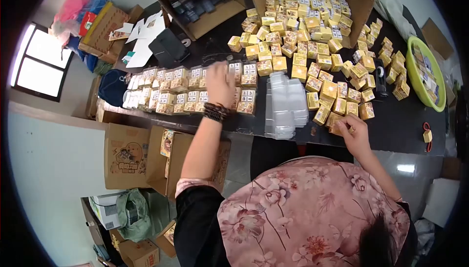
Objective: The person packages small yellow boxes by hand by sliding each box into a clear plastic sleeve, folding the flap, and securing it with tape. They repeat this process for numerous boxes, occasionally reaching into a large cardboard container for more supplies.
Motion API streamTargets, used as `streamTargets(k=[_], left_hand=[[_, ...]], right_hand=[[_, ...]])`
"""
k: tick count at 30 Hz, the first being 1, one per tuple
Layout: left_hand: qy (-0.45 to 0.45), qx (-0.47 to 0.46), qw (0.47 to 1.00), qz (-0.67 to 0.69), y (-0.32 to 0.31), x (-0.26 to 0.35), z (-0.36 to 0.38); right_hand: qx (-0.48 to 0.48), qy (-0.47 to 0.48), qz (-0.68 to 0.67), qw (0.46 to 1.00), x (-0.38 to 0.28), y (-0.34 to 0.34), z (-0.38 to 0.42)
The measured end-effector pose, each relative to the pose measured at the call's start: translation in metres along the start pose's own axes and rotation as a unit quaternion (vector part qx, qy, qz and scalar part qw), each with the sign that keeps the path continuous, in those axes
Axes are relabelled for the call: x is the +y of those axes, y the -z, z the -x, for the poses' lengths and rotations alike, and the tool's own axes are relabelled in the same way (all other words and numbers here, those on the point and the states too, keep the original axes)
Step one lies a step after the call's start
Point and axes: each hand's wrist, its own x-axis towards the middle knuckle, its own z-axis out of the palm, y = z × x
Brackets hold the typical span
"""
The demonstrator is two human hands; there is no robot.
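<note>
My left hand (221, 85), with a dark bead bracelet at the wrist, reaches over the double row of small packed boxes (178, 102) lined up along the table. Motion smears its fingers, and it hides part of the rows. At the table's front edge, the curled fingers of my right hand (355, 134) close on a small yellow box (335, 123). Many loose yellow boxes (329, 90) lie just beyond that hand. Between the two hands, clear plastic sleeves (285, 110) are stacked in an overlapping pile.
A large carton (362, 8) on its side spills more yellow boxes onto the table. Another carton (211, 22) holds dark packs. To the right stand a green basket (441, 84) and a tape dispenser (380, 79). An open carton (128, 157) sits below the table's front left.
</note>
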Motion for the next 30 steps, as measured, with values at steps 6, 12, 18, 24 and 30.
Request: streamTargets(k=[6, 12, 18, 24, 30], left_hand=[[0.109, -0.196, 0.975, 0.005, -0.066, 0.137, 0.065], [0.215, -0.2, 0.956, -0.025, -0.055, 0.139, 0.059], [0.201, -0.054, 0.949, 0.238, -0.027, 0.161, 0.061], [0.023, -0.074, 0.957, 0.278, 0.02, 0.236, 0.058], [-0.111, -0.105, 0.979, 0.134, 0.034, 0.221, 0.068]], right_hand=[[-0.02, 0.002, 0.0, 1.0, -0.013, 0.006, 0.003], [0.006, 0.007, -0.012, 1.0, -0.009, 0.016, 0.019], [0.034, -0.037, -0.107, 0.993, 0.0, 0.008, 0.021], [-0.136, -0.151, -0.44, 0.875, -0.011, -0.012, 0.011], [-0.087, 0.109, -0.086, 0.987, -0.02, -0.001, 0.027]])
